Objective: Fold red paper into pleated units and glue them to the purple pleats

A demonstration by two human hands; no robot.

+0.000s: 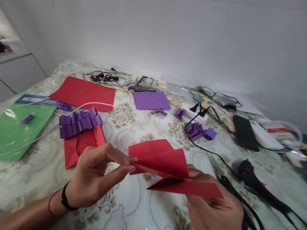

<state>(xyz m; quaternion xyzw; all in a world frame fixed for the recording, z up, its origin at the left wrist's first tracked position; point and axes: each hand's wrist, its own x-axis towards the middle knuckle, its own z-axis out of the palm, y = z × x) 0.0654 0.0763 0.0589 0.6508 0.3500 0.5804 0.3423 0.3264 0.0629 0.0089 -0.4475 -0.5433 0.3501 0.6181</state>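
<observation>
A folded red paper (165,164) is held in the air above the table, between both hands. My left hand (94,176) pinches its left corner between thumb and fingertips. My right hand (215,210) grips its lower right part from beneath, fingers closed on it. On the table behind my left hand lies another folded red piece (79,148) with a row of pleated purple paper (79,121) on top of it.
A red sheet (84,93), a purple sheet (150,100) and a green sheet (7,131) lie on the patterned table cover (124,205). Purple folded bits (199,131), a power strip (193,113), a phone (244,132), black scissors (242,208) and a glue gun (255,181) are at the right.
</observation>
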